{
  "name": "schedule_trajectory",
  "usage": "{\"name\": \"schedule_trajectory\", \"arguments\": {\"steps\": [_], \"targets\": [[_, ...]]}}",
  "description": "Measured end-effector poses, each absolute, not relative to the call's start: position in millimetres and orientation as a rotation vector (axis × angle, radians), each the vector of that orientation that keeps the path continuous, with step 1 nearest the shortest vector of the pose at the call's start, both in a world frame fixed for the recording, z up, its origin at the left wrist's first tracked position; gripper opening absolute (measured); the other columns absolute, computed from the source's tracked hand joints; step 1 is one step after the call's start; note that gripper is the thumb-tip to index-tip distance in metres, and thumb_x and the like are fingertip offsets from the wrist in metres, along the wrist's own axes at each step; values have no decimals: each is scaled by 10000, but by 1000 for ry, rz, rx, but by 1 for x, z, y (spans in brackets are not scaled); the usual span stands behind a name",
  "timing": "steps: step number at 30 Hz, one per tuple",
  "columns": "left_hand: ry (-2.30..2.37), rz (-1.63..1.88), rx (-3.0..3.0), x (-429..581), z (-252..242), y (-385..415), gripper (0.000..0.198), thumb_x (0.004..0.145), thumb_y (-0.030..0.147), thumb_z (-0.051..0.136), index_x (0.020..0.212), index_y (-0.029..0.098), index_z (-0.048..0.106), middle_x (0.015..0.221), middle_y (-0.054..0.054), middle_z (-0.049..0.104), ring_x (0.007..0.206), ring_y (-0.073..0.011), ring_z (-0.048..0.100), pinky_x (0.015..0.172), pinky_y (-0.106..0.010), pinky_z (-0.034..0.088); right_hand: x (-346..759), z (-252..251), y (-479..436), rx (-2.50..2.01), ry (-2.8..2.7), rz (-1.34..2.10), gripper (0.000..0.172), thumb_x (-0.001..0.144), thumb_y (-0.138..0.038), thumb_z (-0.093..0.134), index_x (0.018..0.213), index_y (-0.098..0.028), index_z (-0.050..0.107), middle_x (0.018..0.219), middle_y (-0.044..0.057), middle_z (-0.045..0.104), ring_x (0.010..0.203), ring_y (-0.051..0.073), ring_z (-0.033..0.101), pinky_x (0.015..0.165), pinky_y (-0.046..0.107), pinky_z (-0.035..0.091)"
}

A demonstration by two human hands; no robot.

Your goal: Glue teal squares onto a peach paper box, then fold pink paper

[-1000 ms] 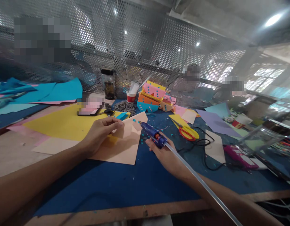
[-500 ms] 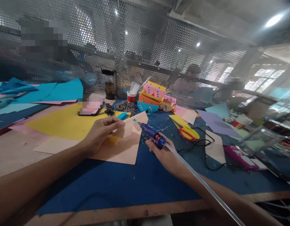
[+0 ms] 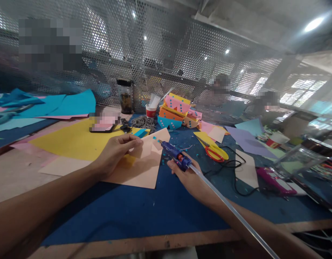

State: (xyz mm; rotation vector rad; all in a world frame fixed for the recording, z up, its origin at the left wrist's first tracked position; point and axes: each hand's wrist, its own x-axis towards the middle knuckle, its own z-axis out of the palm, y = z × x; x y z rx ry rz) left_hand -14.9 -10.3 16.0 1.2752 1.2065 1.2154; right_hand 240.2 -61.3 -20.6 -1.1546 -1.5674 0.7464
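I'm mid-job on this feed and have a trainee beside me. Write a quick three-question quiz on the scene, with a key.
1. The right hand holds:
a) a paper cup
b) a blue glue gun
c) a jar
2. True or false: the red-handled scissors lie between the two hands.
3. Fill in: the left hand pinches ____-coloured paper.

Key:
1. b
2. False: they lie to the right of the right hand.
3. peach

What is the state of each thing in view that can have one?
Left hand: pinching peach paper.
Right hand: gripping glue gun.
Glue gun: clear stick loaded, red light showing.
Scissors: lying on yellow paper.
Jar: upright, lid on.
Cup: upright, holding white strips.
Phone: lying flat, partly blurred.
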Motion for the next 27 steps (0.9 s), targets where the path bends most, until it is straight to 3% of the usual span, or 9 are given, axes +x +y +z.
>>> {"name": "schedule_trajectory", "arguments": {"steps": [27], "targets": [[1232, 1269, 1311, -17, 14, -6, 352, 696, 509, 858, 836, 199, 764, 796, -6, 661, 703, -141, 580, 568, -210, 414, 242, -17, -65, -1126, -1592, 796, 285, 900, -497, 715, 879, -226, 628, 757, -8, 630, 705, 172, 600, 682, 287, 491]]}}
